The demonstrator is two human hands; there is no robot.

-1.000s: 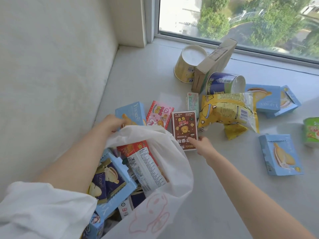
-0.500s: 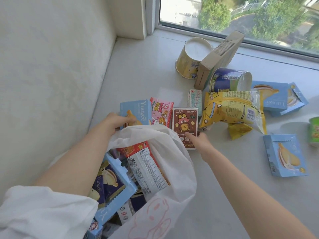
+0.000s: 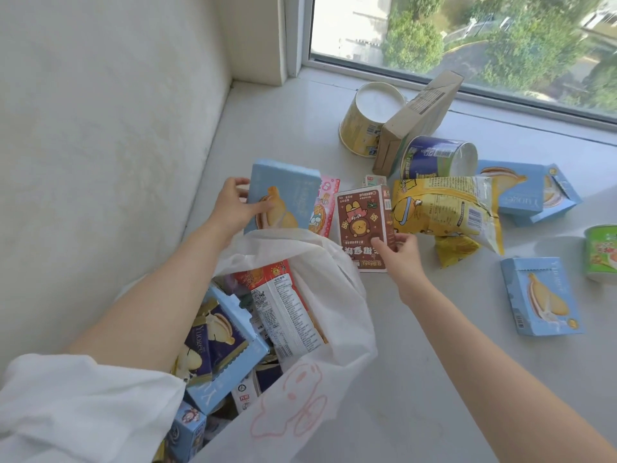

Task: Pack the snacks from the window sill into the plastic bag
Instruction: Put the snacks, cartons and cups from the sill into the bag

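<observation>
**Both hands on snack boxes above the open bag**

Surroundings. The window sill point(image 3: 417, 379) carries loose snacks to the right and far side of the bag. A yellow cup point(image 3: 364, 125) lies on its side at the far end, touching a tilted cardboard box point(image 3: 417, 118). A blue cup point(image 3: 437, 157) lies on its side just right of that box. A yellow crisp bag point(image 3: 447, 208) rests in front of the blue cup, just beside the brown box. Two light blue boxes point(image 3: 534, 195) lie stacked at the far right; another blue pastry box point(image 3: 541, 295) lies flat nearer, well apart from the hands. A green cup point(image 3: 601, 252) is cut off by the right edge. A pink packet point(image 3: 325, 205) lies between the two held boxes, partly hidden by them.

Task items. The white plastic bag point(image 3: 334, 345) stands open at near left, with a pink outline drawing on its side. It holds several packs, including a blue box with a torn-open flap point(image 3: 230, 359) and a red and white packet point(image 3: 283, 312).

Grips. The left hand point(image 3: 233, 208) holds a light blue pastry box point(image 3: 283, 195) upright just above the far rim of the bag, thumb on the printed face. The right hand point(image 3: 397, 255) pinches the near right corner of a brown cartoon box point(image 3: 362, 225), which stands raised on its near end, just right of the bag mouth.
</observation>
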